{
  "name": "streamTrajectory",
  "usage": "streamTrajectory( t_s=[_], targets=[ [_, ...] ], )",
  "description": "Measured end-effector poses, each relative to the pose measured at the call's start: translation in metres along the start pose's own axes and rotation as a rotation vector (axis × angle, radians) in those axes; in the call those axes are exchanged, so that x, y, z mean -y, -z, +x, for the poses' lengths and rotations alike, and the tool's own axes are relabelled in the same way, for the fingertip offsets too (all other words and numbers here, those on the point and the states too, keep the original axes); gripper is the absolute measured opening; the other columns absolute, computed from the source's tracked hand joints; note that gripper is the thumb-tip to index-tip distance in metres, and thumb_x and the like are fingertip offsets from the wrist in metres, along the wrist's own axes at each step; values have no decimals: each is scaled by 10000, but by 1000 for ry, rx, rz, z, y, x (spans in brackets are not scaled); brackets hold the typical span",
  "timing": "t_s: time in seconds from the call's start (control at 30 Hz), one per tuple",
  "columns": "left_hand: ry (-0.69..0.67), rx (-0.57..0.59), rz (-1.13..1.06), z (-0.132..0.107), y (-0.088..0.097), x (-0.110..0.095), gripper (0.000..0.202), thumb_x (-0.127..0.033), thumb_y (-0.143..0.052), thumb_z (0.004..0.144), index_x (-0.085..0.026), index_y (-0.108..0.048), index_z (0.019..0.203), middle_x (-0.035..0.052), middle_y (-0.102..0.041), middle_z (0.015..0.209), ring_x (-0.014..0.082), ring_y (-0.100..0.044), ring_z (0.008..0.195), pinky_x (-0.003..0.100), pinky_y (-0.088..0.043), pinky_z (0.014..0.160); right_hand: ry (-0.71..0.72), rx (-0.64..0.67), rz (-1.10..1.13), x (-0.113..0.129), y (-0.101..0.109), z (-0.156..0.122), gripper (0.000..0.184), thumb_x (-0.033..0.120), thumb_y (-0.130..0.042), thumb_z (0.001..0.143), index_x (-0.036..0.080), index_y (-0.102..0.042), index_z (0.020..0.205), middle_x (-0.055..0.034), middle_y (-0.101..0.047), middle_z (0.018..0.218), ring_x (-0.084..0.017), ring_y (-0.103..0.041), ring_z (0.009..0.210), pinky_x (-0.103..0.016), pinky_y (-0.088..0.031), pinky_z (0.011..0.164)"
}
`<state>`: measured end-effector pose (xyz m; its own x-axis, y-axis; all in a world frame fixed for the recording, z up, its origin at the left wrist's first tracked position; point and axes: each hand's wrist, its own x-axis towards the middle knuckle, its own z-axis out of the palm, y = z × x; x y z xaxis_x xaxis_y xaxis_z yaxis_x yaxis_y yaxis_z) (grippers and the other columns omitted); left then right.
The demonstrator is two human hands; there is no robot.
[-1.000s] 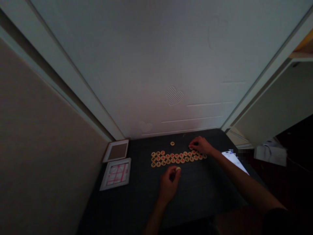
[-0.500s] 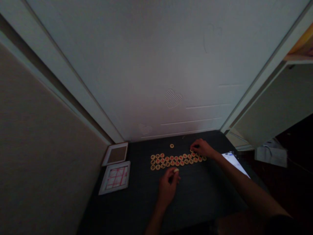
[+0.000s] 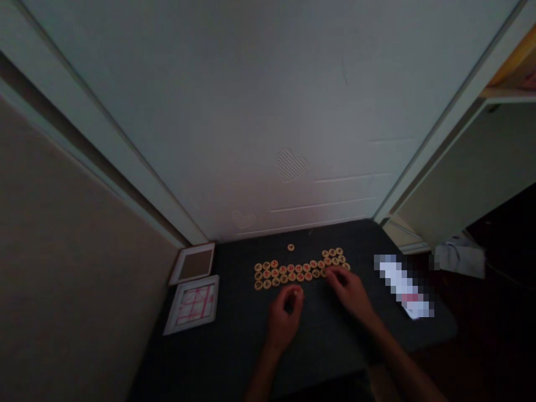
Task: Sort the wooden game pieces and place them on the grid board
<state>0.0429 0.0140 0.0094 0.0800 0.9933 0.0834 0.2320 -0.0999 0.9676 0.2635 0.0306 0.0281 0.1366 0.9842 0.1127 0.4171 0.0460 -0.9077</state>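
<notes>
Round wooden Chinese chess pieces (image 3: 299, 268) with red or dark characters lie in close rows on the dark table. Three of them, at the right end (image 3: 332, 252), extend the top row there. One single piece (image 3: 291, 247) lies apart behind the rows. My left hand (image 3: 285, 315) is in front of the rows, thumb and forefinger pinched on a Chinese chess piece (image 3: 298, 290), mostly covered by the fingers. My right hand (image 3: 349, 290) is at the front right of the rows, its fingers curled together close to the pieces. Whether anything is in it is hidden.
Two framed panels (image 3: 213, 298) lie at the table's left edge, one with red lines. A bright phone-like object (image 3: 402, 287), pixelated, is on the right. A pale wall panel with embossed hearts (image 3: 292, 165) stands behind the dark table (image 3: 238, 357).
My right hand has come back from the far right end of the rows toward my left hand, uncovering the pieces there. My left hand stays nearly in place, still pinching its piece.
</notes>
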Motion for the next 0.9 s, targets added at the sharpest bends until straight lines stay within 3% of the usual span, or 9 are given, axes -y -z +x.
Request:
streamTrajectory(
  t_s=[0.17, 0.33, 0.73, 0.9],
  targets=[
    [-20, 56, -10, 0, 0, 2, 262, -420, -571, 966, -203, -660, 1080, 66, -763, 976, 208, -737, 868, 332, -587, 816, -63, 64, 163, 0, -36, -32, 355, 507, -583, 941, 215, -731, 1079, -60, -752, 922, -222, -701, 820, -328, -552, 764],
    [9, 63, -45, 0, -1, 2, 283, -428, -555, 978, -209, -628, 1142, 71, -758, 1027, 206, -740, 878, 339, -586, 836, -45, 32, 226, 3, -54, -35, 320, 476, -596, 940, 224, -709, 1102, -72, -739, 1055, -228, -699, 924, -337, -549, 848],
    [20, 84, -6, 1, -2, -1, 250, -409, -542, 989, -213, -613, 1127, 59, -761, 1028, 202, -737, 944, 322, -560, 866, 59, -5, 125, 3, -61, -39, 257, 425, -583, 961, 221, -729, 1017, -68, -739, 977, -215, -693, 893, -326, -541, 822],
    [-7, 88, 33, 1, -1, 0, 239, -388, -508, 1005, -222, -618, 1137, 56, -752, 1049, 204, -724, 982, 321, -552, 874, 56, 46, 124, 7, -61, -40, 287, 477, -641, 922, 227, -723, 1036, -59, -743, 944, -202, -695, 837, -309, -548, 774]
  ],
)
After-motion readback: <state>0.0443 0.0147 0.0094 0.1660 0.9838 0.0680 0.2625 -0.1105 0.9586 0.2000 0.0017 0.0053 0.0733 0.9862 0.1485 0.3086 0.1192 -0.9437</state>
